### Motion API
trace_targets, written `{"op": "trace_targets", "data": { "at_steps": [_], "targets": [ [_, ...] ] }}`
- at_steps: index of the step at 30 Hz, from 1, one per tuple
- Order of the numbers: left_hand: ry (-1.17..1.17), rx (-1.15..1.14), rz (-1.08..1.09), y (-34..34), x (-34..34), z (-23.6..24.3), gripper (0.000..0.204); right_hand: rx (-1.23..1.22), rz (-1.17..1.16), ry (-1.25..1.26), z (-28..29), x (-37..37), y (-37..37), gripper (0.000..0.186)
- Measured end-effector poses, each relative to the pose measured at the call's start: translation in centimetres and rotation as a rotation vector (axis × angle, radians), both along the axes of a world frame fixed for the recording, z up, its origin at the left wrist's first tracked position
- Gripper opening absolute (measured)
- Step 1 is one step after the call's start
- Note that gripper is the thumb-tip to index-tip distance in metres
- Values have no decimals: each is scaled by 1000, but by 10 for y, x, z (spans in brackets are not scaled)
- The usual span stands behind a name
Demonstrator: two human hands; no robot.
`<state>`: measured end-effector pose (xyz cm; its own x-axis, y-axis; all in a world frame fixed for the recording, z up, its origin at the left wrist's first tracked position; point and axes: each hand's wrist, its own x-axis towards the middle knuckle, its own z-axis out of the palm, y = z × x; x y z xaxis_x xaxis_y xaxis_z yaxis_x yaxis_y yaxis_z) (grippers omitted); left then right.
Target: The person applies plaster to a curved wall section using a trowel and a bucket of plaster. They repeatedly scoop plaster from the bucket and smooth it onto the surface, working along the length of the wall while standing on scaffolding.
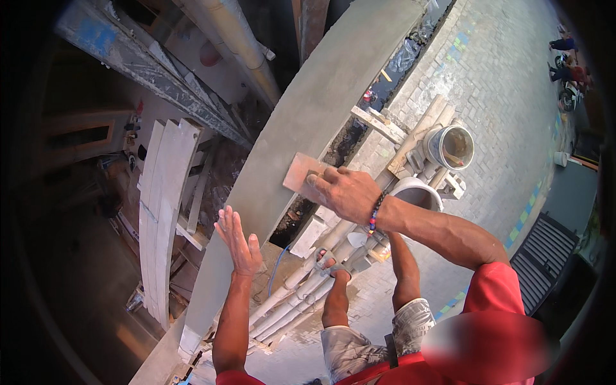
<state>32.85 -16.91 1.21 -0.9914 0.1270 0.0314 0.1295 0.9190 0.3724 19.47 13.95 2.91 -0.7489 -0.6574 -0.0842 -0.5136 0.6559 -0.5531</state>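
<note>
Near the right hand, buckets; one brownish inside.

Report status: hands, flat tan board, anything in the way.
Right grip closed on flat rectangular tan board, partly over long grey cement surface. Left grip open, empty. Nothing visibly blocking board; round white bucket partly behind right forearm.

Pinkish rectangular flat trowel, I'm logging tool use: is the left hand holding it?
No, the right hand holds the trowel; the left hand is open.
</note>
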Motion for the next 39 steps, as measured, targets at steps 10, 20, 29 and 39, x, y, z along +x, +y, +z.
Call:
{"op": "trace_targets", "data": {
  "at_steps": [10,20,29,39],
  "targets": [
    [-92,-88,-420,-11,-50,-19,60,-1194,-1118,-312,-72,-76,90,55],
    [-179,-130,-459,-21,-48,-25,66,-1135,-1142,-559,-107,-45,18,55],
    [-186,-152,-512,-27,-49,-24,62,-1326,-1201,-469,-98,-49,47,50],
    [-142,-163,-554,-31,-55,-26,58,-1334,-1330,-958,-104,39,5,45]
  ]
}}
